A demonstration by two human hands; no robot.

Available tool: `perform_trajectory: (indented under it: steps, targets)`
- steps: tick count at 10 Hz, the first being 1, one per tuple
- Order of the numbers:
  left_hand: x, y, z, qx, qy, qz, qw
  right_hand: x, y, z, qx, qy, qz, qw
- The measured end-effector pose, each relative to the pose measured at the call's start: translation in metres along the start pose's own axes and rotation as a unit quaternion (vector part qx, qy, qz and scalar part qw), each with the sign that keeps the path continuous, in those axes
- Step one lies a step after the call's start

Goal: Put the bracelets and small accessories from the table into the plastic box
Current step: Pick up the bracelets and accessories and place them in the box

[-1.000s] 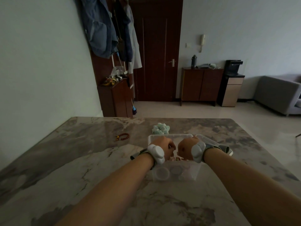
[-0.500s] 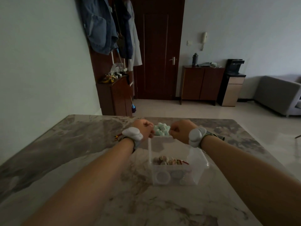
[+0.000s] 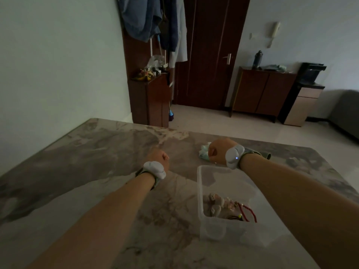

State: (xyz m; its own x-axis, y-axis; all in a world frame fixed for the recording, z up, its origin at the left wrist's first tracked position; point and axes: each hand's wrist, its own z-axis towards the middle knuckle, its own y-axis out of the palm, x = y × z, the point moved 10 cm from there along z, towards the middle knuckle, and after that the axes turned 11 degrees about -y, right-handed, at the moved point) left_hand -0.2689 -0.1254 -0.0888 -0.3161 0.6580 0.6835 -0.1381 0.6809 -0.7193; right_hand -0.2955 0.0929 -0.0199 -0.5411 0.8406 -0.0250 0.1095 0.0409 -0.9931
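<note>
Both hands reach past the far end of the plastic box (image 3: 225,200), which sits on the marbled counter (image 3: 77,171) with its open top facing up, presumably so that things can be dropped straight in.

The right hand (image 3: 218,151) has its grip curled around a pale green, lumpy accessory (image 3: 203,152) lying on the counter just beyond the box's far rim; the green thing pokes out on the thumb side of the grip. It looks pinched, though whether it has left the surface cannot be told.

The left hand (image 3: 158,157) is curled into a loose fist, well to the left of the box. Its fingers are turned away, so I cannot tell whether the grip holds anything or is merely pressed together over the counter.

Each wrist carries a white band device (image 3: 234,157); the right one shows a small blue light.

The box is clear and thin-walled, with rounded corners. At its near end, closest to the forearms, lies a small heap of beaded bracelets (image 3: 219,205) in pale tones and a red cord (image 3: 247,210) trailing to the right. The far half of the box looks bare, leaving room for the green piece.
</note>
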Motion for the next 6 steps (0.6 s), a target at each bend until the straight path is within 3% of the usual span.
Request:
perform_trajectory:
  steps: [1, 3, 6]
  targets:
    - [-0.017, 0.005, 0.019, 0.016, -0.031, -0.02, 0.999, 0.007, 0.023, 0.025, -0.037, -0.002, 0.001, 0.999]
    - [-0.037, 0.011, 0.038, 0.029, -0.048, 0.068, 0.996, 0.028, 0.047, 0.051, -0.071, 0.015, 0.031, 0.997]
    - [-0.035, 0.009, 0.051, 0.065, -0.084, 0.086, 0.991, 0.038, 0.075, 0.057, -0.095, 0.046, 0.034, 0.994]
